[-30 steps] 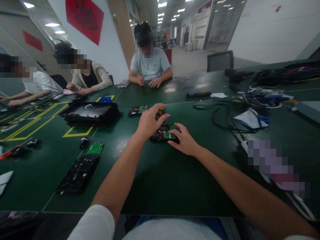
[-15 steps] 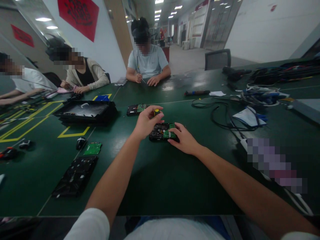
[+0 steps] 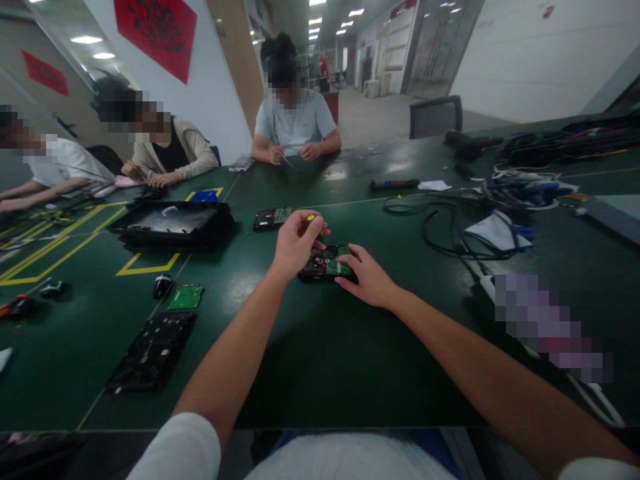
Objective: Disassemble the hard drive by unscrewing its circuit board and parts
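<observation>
My left hand (image 3: 296,245) is closed round the yellow-topped handle of a screwdriver (image 3: 311,218), held upright over the far edge of a hard drive (image 3: 317,268); its tip is hard to make out. The drive lies flat on the green table, its black casing and green circuit board facing up. My right hand (image 3: 371,276) grips the drive's right end, thumb at the near edge and fingers across the board. A second hard drive (image 3: 270,219) lies just beyond my left hand. At the left are a loose green circuit board (image 3: 186,297) and a black drive casing (image 3: 151,352).
A black tray (image 3: 170,223) stands at the left near yellow tape lines. To the right lie black cables (image 3: 445,230), a white-and-blue glove (image 3: 495,231) and a blurred power strip (image 3: 540,327). Across the table (image 3: 360,373) sit several people, one (image 3: 296,120) holding a thin tool.
My left hand has turned about the screwdriver handle, its fingers shifting, and the yellow top now leans slightly left. My right hand stays on the drive. The person opposite has raised a hand off the table.
</observation>
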The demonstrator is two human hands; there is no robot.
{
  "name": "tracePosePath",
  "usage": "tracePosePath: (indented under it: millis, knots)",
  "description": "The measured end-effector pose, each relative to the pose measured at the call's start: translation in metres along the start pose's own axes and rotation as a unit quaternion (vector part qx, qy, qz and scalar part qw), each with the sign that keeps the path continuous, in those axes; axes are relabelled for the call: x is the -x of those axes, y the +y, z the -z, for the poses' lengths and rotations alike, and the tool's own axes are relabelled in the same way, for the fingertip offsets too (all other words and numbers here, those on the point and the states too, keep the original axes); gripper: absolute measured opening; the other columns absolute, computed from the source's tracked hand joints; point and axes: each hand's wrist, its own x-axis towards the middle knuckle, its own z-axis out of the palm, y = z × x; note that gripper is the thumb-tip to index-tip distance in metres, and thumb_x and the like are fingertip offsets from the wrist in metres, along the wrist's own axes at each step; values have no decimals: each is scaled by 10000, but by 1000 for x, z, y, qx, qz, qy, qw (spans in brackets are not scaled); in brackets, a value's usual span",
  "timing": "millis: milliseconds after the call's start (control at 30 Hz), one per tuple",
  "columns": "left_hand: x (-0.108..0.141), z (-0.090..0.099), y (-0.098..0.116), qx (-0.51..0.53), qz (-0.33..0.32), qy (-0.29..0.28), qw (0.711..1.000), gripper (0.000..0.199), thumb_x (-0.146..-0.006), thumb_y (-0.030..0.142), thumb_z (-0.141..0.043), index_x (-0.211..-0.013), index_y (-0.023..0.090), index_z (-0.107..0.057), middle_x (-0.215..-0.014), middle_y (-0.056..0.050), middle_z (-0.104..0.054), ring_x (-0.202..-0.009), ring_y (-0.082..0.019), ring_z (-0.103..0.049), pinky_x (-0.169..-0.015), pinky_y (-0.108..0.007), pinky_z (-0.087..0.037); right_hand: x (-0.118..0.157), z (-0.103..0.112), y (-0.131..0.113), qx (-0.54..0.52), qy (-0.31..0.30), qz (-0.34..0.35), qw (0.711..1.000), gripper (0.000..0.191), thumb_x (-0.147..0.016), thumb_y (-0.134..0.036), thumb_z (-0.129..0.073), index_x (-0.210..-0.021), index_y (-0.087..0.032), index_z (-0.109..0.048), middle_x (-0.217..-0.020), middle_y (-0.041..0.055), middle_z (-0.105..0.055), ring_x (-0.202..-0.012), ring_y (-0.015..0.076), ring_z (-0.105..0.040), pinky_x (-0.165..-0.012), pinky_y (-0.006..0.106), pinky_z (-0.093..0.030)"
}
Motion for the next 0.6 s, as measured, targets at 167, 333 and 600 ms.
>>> tracePosePath:
  millis: [167, 333, 600]
  knots:
    - [0, -1, -3, -22, -17, 33, 999, 310, -936, 456, -754, -1060, 199, -634, -914, -41, -724, -819, -176, -768, -499, -202, -593, 0, 1, -2, -3, -6, -7, 1000, 462, -965, -398, -722, -1382, -234, -608, -1637, 214, -391, -1528, 399, -450, -1211, 627, -443]
    - [-1, 0, -5, -18, -21, 38, 999, 326, -924, 470, -760, -1045, 196, -634, -904, -42, -727, -801, -175, -766, -487, -203, -590, 0, 4, -4, 2, -13, -6, 1000, 465, -975, -403, -709, -1392, -224, -604, -1632, 224, -394, -1535, 403, -441, -1213, 622, -442]
    - [-1, -1, -7, -19, -14, 39, 999, 334, -917, 472, -762, -1047, 194, -632, -908, -45, -734, -801, -173, -766, -474, -191, -571, 0, 6, -5, 7, -20, -14, 1000, 466, -979, -405, -707, -1390, -213, -603, -1639, 226, -375, -1516, 410, -462, -1202, 619, -456]
